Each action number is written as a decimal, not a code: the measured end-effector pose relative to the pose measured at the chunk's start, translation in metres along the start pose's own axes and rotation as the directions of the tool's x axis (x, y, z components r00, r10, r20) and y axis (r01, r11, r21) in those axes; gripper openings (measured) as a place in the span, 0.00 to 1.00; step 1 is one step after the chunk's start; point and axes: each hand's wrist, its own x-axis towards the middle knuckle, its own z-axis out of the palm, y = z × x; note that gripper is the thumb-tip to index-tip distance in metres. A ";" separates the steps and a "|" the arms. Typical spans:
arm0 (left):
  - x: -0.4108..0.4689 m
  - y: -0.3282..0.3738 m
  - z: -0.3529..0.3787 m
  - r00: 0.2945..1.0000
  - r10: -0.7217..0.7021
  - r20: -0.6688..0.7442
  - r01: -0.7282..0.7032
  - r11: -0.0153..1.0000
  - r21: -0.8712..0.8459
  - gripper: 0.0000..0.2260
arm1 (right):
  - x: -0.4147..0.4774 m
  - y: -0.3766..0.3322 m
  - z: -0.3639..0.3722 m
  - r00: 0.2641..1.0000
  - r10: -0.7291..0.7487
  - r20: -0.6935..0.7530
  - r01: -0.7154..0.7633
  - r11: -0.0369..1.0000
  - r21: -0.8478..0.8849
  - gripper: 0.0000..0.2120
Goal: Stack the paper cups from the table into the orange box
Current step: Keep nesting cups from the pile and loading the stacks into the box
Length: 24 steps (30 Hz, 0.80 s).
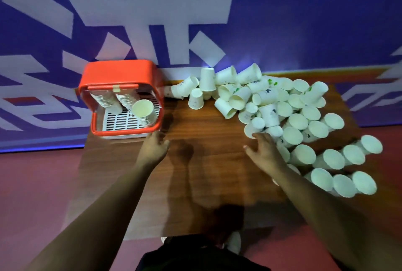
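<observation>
Cups [298, 122] lie heaped at the right; the box [121, 70] at far left holds stacks [144, 114]. Our right hand [264, 151], open and empty, reaches toward the heap; our left hand [153, 146] is relaxed and empty. Next we must grip one cup.

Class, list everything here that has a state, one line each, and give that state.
Orange plastic box: open.
Stacked white paper cups inside: three nested stacks, leaning.
Loose white paper cups on wooden table: jumbled, unstacked.
Left hand: open, empty.
Right hand: open, at the heap's edge.
</observation>
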 end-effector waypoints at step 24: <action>-0.098 0.208 0.291 0.830 0.273 0.486 -0.403 0.896 0.184 0.35 | -0.122 0.232 -0.019 0.960 0.273 0.062 -0.279 0.945 0.169 0.46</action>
